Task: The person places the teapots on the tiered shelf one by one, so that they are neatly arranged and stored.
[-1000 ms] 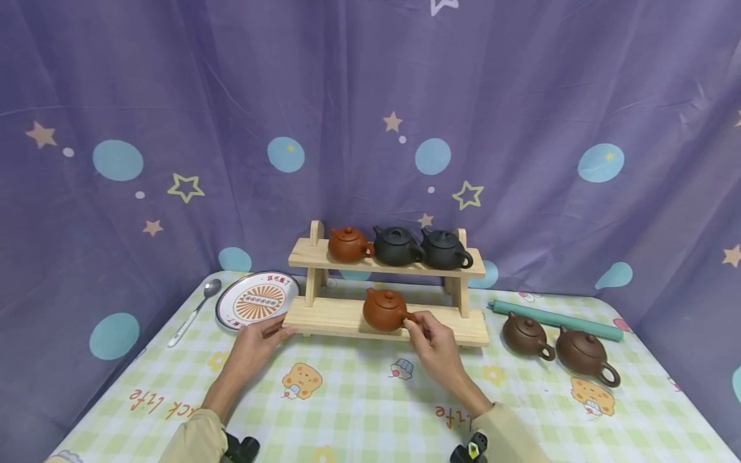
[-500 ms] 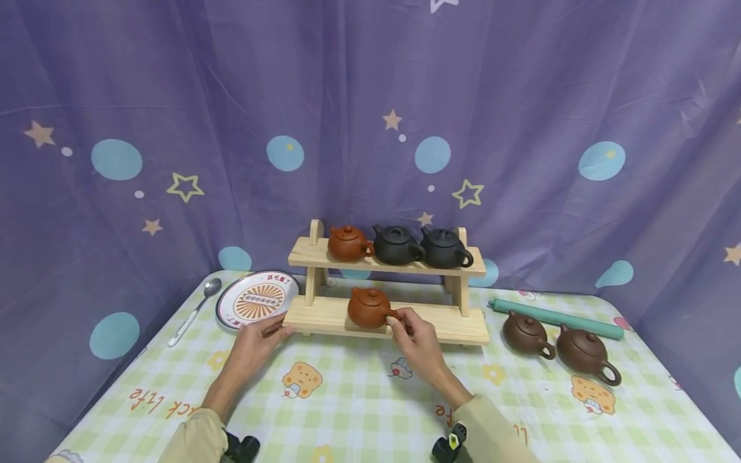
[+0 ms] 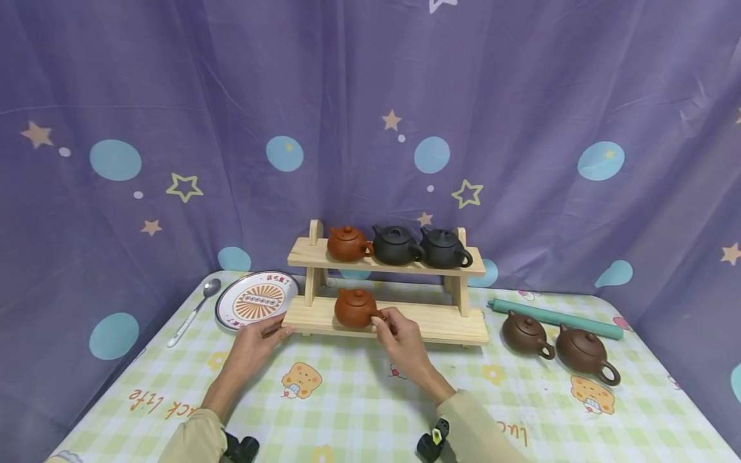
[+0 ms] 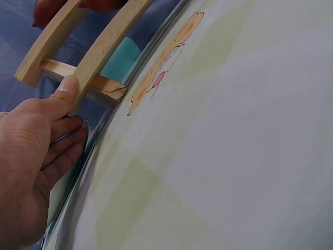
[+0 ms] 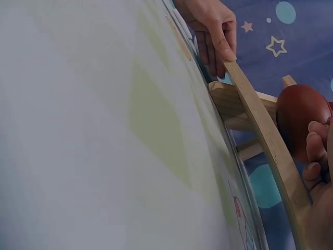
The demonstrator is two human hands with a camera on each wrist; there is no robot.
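While left fingers [image 4: 63, 165] grip the rack [image 3: 431, 321], bent right fingers [image 3: 396, 317] pinch the lower orange-brown teapot [image 3: 355, 310]

Beige sleeves [image 3: 193, 440], black wrist cameras [image 3: 242, 449]

On the plate [image 3: 230, 302], red Chinese characters [image 3: 278, 279] appear to read "该吃饭了". Upside down on the tablecloth [image 3: 359, 411], orange lettering [image 3: 143, 397] shows "ck life" at left and "Luc" at right, both partly hidden.
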